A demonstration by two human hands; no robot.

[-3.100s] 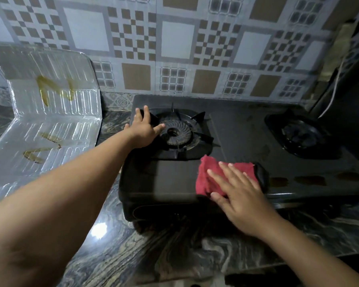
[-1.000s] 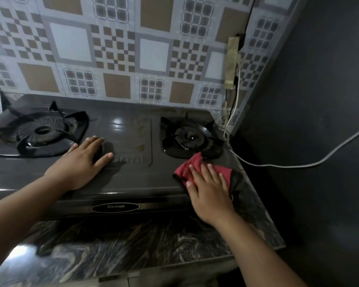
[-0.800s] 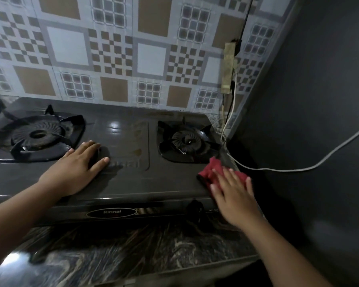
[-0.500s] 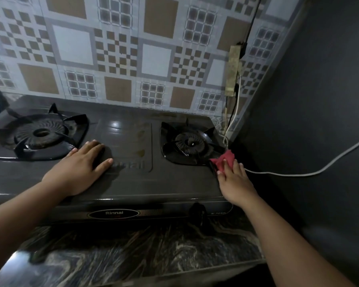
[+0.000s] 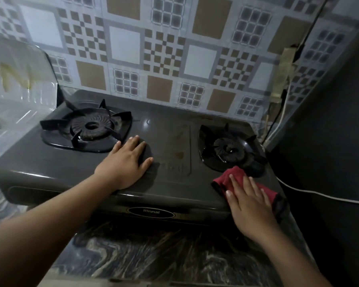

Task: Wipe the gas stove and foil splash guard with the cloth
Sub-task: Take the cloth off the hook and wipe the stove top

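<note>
Half a second back the cloth (image 5: 236, 179) was jammed up at the stove's (image 5: 50, 162) far right edge; now the right hand (image 5: 250, 206) has dragged it back to the front corner, fingers flat, pressing it down below the right burner (image 5: 228, 150). Left hand (image 5: 125, 162) stays spread flat mid-stove, holding nothing. Greasy middle patch and yellow-streaked foil guard (image 5: 19, 83) look unwiped, so plenty left.

The black two-burner stove (image 5: 170, 141) sits on the counter, brownish stains between its burners. The red cloth (image 5: 230, 179) lies crumpled on its near right corner. The shiny foil guard (image 5: 19, 96) stands at far left, streaked with yellow grease.
</note>
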